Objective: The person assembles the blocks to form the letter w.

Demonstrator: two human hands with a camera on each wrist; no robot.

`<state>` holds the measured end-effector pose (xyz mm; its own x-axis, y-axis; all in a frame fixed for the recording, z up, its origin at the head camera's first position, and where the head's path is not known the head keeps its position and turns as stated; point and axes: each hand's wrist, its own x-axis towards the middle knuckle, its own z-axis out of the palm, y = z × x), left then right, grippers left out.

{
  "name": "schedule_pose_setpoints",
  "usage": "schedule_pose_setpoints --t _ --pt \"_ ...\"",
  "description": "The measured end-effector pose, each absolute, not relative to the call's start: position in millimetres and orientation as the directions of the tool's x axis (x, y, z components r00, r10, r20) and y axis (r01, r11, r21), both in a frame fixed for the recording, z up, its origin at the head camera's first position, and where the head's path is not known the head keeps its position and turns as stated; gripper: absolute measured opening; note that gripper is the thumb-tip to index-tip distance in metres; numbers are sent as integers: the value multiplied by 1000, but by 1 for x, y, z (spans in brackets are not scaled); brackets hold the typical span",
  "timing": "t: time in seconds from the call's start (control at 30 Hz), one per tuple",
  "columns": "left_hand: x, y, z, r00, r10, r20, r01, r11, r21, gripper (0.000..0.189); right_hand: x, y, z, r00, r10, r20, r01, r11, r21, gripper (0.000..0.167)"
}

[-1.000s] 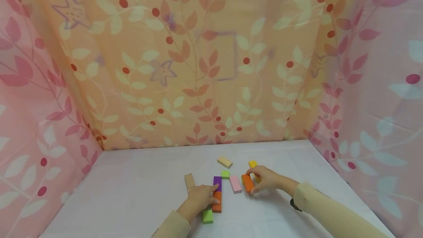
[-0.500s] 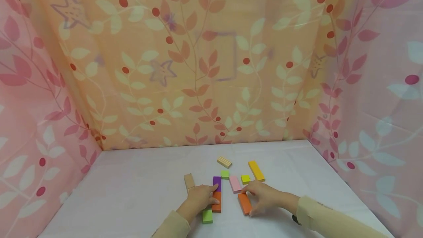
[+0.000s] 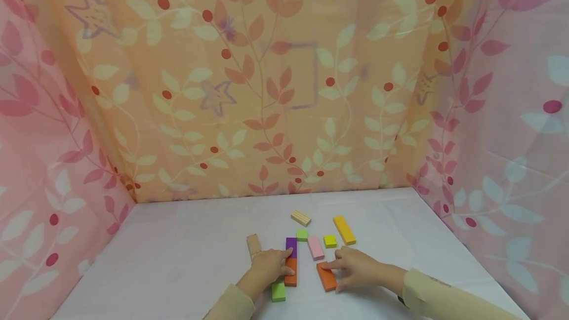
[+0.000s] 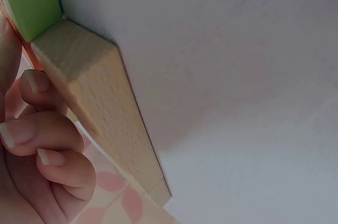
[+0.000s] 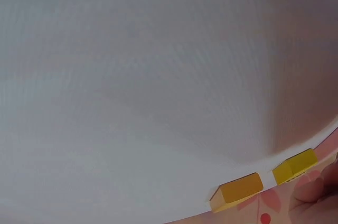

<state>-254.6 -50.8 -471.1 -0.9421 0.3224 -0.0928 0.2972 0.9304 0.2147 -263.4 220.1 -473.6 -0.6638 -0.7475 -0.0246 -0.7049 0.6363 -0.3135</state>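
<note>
My left hand (image 3: 266, 266) rests over two blocks lying end to end, its index finger touching the purple block (image 3: 291, 244) and its thumb on an orange block (image 3: 290, 278). A green block (image 3: 278, 292) lies just below it, and a plain wooden block (image 4: 108, 97) runs along its left side. The left wrist view shows its other fingers loosely bent beside the wood. My right hand (image 3: 360, 268) touches a second orange block (image 3: 326, 276), index finger on its top and thumb by its near right corner. The right wrist view barely catches this hand.
Beyond the hands lie a pink block (image 3: 316, 248), a small yellow-green block (image 3: 330, 241), a longer yellow block (image 3: 344, 230), a small green block (image 3: 302, 235) and a striped wooden block (image 3: 301, 218). Patterned cloth (image 3: 266, 112) walls the white table (image 3: 191, 241) at back and sides.
My right hand has brought the second orange block from beside the yellow-green block toward me and slightly left, uncovering both yellow blocks. Its index finger now lies on the block's top. My left hand has stayed put.
</note>
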Motion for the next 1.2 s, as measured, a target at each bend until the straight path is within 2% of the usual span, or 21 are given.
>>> schedule_pose_setpoints --t 0.4,0.93,1.03,1.2 --pt "-252 -50 -468 -935 346 -80 328 928 180 58 -269 217 -475 -701 -712 -33 -666 671 -325 58" --pt "-252 -50 -466 -935 346 -77 328 928 176 57 -273 217 -473 -671 -741 2 -702 635 -322 57" --pt "-251 -50 -466 -936 343 -81 326 931 166 57 -273 218 -474 -685 -728 -15 -680 647 -344 58" --pt "-252 -50 -467 -936 343 -79 328 931 164 57 -277 222 -470 -745 -666 -37 -595 689 -414 55"
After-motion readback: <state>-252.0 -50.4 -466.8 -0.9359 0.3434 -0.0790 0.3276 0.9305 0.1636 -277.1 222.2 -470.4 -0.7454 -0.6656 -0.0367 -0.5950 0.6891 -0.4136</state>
